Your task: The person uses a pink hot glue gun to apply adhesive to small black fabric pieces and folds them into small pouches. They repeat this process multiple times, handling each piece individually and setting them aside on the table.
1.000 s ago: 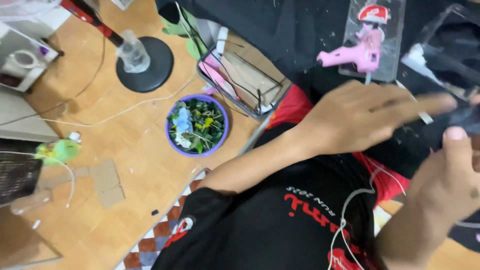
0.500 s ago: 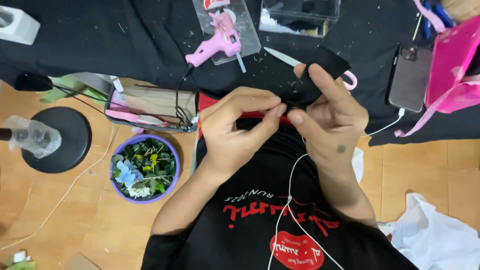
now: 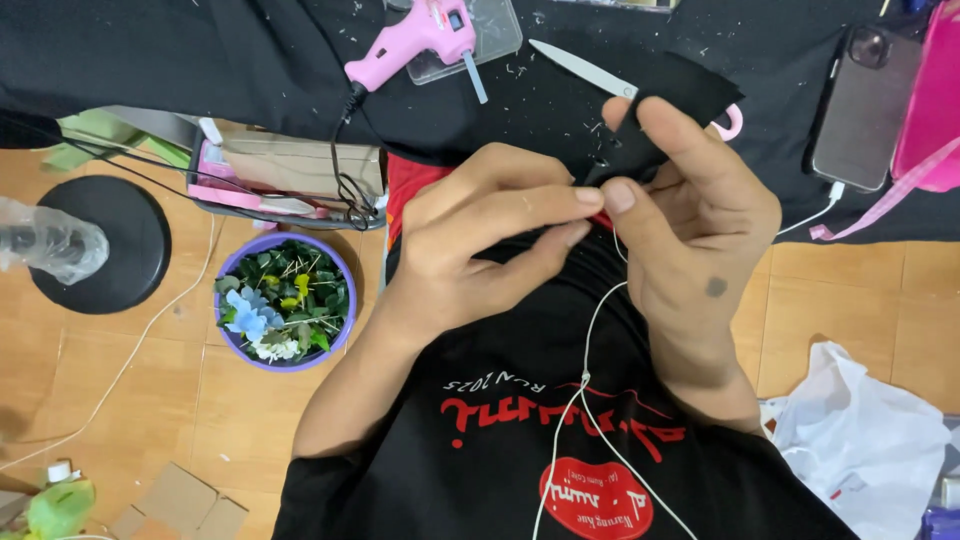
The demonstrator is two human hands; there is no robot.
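Observation:
My left hand and my right hand meet in front of my chest, fingertips touching. Between thumb and fingers my right hand holds a small piece of black fabric. My left hand pinches the lower edge of the same piece, where a bit of red shows. A pink glue gun lies on a clear tray on the black cloth above my hands. Scissors with a pink handle lie just behind the fabric piece.
A purple bowl of artificial flowers and leaves sits on the wooden floor at left, beside a black round stand. A wire basket holds cardboard and pink items. A phone, a pink bag and a white plastic bag are at right.
The view swung from the left side of the floor to straight down over my lap. My hands came together on the black fabric piece and have drawn closer to the camera.

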